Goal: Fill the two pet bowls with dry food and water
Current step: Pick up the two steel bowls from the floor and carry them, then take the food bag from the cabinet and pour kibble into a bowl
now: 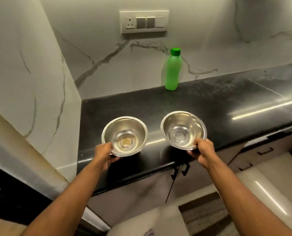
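Two shiny steel bowls are held over the front part of a black countertop (pixel 184 103). My left hand (pixel 106 155) grips the near rim of the left bowl (pixel 124 135), which has a small brownish patch at its bottom. My right hand (pixel 202 151) grips the near rim of the right bowl (pixel 183 129), whose inside looks bare and reflective. Both bowls tilt slightly toward me. A green plastic bottle (pixel 172 72) with a green cap stands upright at the back of the counter against the wall. No dry food container is in view.
A marble-patterned wall runs behind and to the left of the counter, with a switch and socket plate (pixel 144 21) above. Cabinet doors with dark handles (pixel 264 151) sit under the counter. A striped mat (pixel 204 213) lies on the pale floor below.
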